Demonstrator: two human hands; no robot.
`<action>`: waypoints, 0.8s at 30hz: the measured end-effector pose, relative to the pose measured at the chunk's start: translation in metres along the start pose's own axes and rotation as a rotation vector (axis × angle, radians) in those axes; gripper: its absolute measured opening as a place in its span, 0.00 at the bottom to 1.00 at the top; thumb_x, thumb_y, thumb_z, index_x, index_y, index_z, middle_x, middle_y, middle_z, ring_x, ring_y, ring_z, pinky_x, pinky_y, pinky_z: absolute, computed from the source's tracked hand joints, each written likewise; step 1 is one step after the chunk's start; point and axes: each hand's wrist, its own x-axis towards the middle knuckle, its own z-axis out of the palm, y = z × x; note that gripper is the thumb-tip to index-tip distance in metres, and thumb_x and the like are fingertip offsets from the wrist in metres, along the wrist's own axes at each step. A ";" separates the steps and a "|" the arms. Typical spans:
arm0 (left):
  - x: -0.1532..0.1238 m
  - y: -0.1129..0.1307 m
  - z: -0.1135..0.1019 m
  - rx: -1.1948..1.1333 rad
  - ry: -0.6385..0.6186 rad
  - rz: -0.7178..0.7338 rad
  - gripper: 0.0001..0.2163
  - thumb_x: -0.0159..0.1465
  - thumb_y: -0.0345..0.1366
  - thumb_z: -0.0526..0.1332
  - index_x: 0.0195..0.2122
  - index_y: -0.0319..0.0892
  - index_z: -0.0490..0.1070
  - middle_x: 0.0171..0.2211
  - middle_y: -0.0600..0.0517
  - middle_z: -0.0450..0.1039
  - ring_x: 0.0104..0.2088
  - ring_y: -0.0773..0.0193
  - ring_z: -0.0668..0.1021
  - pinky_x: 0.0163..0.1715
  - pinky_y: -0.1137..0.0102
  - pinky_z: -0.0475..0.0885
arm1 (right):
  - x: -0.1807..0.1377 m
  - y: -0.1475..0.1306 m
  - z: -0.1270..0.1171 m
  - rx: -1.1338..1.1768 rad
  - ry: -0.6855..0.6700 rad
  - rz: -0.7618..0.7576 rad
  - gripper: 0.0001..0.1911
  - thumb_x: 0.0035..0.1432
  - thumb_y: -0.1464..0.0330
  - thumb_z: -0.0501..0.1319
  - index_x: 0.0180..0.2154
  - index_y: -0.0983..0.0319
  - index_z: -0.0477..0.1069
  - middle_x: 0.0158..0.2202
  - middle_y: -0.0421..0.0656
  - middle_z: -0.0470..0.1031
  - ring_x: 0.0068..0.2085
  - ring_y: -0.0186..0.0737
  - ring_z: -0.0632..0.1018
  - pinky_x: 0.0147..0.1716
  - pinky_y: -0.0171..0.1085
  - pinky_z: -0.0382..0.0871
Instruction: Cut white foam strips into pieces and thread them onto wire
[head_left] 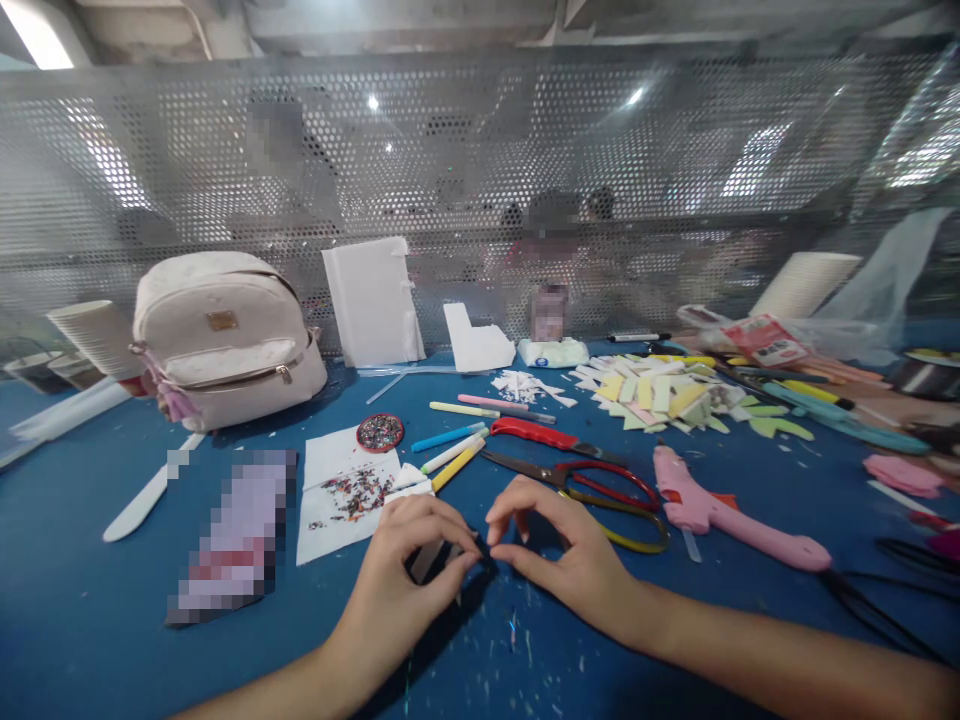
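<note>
My left hand [420,550] is closed in a pinch, thumb and index tips together above the blue table. A small dark and greyish piece shows by its fingers, too unclear to name. Facing it, my right hand [566,550] has thumb and fingertip curled close together, nearly touching the left fingertips; whatever it pinches is hidden or too small. Just behind the hands lie scissors [529,467], a red-handled knife [536,434] and several markers [459,464]. Left of them, a white paper [311,505] bears multicoloured shavings [352,495] and a red lid [380,432] filled with bits.
A pink glue gun [720,520] with its cord lies right of my right hand. Behind are a pile of foam strips [660,390], a white backpack [225,340] and stacked paper cups [802,290]. A perforated metal screen [450,150] bounds the table's far side.
</note>
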 end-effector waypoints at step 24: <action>0.002 -0.005 -0.003 -0.041 0.077 -0.035 0.06 0.65 0.30 0.60 0.30 0.43 0.73 0.32 0.52 0.75 0.36 0.60 0.76 0.40 0.65 0.68 | -0.005 -0.003 0.006 -0.569 -0.518 -0.529 0.15 0.73 0.67 0.53 0.36 0.58 0.76 0.36 0.39 0.80 0.36 0.37 0.74 0.35 0.39 0.62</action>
